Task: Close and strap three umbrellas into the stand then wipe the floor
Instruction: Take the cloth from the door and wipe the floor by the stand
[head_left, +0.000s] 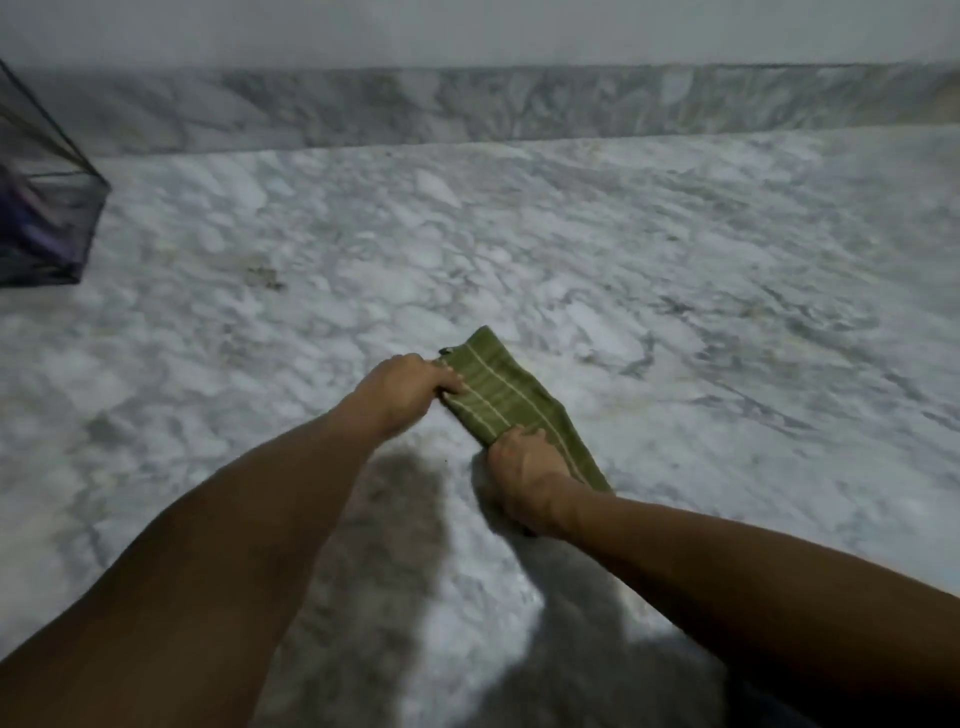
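Note:
A folded green cloth (501, 397) with pale stripes lies on the white and grey marble floor (623, 260) in the middle of the view. My left hand (402, 387) grips its far left end. My right hand (522, 470) grips its near end, close to me. The cloth is stretched flat between the two hands. At the far left edge stands a dark mesh umbrella stand (44, 208) with something purple inside; the umbrellas themselves cannot be made out.
A marble skirting (467, 109) runs along the foot of the wall at the back. A small patch of dirt (265, 278) marks the floor left of centre. My shadow falls on the floor near me.

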